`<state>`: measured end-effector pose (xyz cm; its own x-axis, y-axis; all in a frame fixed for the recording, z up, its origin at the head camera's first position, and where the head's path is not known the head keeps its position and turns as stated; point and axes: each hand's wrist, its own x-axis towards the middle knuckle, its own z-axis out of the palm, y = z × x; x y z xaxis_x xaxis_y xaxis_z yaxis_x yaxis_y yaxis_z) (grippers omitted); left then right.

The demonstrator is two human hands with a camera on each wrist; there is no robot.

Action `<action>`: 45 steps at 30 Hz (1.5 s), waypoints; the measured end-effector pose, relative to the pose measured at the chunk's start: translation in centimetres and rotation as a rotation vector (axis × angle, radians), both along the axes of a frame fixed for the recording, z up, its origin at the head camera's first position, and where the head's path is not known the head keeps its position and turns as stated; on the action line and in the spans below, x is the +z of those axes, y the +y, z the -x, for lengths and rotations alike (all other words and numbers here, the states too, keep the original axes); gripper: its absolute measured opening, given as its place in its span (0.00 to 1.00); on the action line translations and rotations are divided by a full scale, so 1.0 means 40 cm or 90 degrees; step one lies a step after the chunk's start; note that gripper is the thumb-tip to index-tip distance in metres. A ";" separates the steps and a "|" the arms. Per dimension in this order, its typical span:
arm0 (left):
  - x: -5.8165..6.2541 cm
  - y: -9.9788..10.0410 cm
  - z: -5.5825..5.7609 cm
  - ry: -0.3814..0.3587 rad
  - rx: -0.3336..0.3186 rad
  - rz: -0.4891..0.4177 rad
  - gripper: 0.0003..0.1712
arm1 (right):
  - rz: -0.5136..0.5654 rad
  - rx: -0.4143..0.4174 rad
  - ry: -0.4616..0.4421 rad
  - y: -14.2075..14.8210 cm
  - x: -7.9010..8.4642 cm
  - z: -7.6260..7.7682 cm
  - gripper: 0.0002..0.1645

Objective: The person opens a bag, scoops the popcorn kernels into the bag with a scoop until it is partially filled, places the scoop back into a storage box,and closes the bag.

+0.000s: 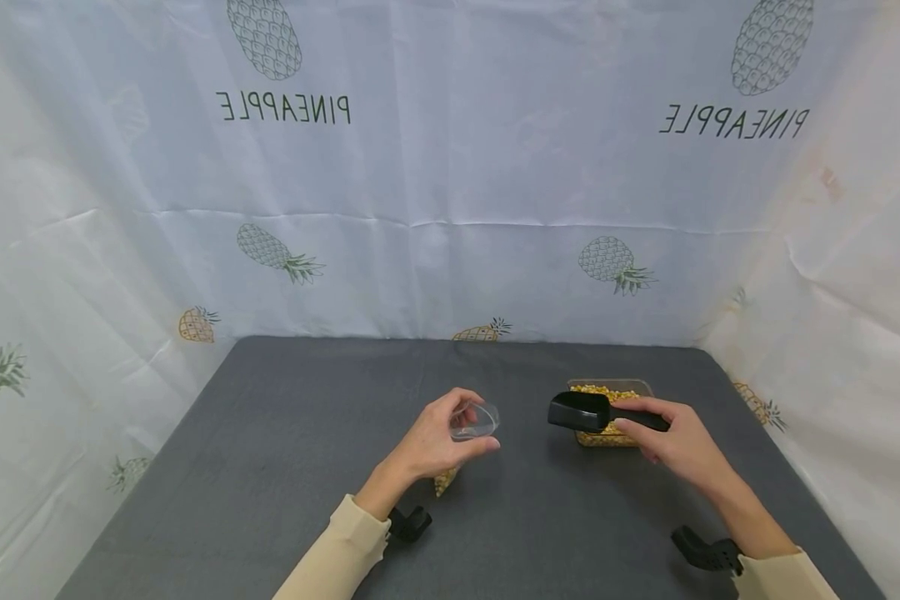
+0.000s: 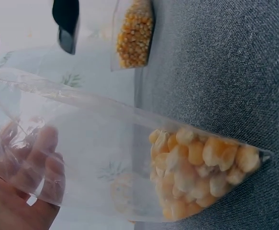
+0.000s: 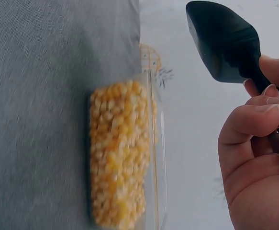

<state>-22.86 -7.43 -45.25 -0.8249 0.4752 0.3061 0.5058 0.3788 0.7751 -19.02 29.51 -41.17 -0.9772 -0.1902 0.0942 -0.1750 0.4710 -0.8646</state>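
My left hand [image 1: 438,437] curls around the upper part of a clear cone-shaped plastic bag [image 1: 474,422], whose round mouth faces up. In the left wrist view, corn kernels [image 2: 196,167] fill the bag's pointed bottom, close above the cloth. My fingers [image 2: 41,158] show through the film there. My right hand [image 1: 678,437] grips a black scoop [image 1: 581,411] by its handle, held over a clear container [image 1: 611,384] of corn kernels. No kernels are visible in the scoop. The right wrist view shows the scoop raised well above the container's rim.
A dark grey cloth [image 1: 292,433] covers the table. White curtains [image 1: 450,167] printed with pineapples hang along the back and both sides. The container stands toward the table's right side, to the right of the bag.
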 end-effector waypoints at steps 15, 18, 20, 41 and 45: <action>0.007 -0.005 0.000 0.007 0.004 -0.023 0.28 | -0.048 -0.078 -0.010 0.113 -0.017 -0.013 0.29; 0.007 -0.006 0.000 0.013 0.002 -0.027 0.28 | -0.055 -0.090 -0.014 0.134 -0.019 -0.011 0.29; 0.006 -0.007 0.002 0.019 -0.001 -0.032 0.28 | -0.059 -0.097 -0.016 0.145 -0.022 -0.008 0.30; -0.002 -0.007 0.006 0.021 0.003 -0.049 0.28 | -0.106 -0.120 -0.038 0.195 -0.044 0.013 0.33; -0.004 -0.008 0.007 0.014 -0.002 -0.047 0.28 | -0.112 -0.112 -0.036 0.190 -0.045 0.016 0.33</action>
<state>-23.13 -7.73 -45.42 -0.8162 0.4529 0.3588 0.5244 0.3203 0.7889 -19.68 37.13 -42.97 -0.9995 -0.0255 0.0185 -0.0305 0.6339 -0.7728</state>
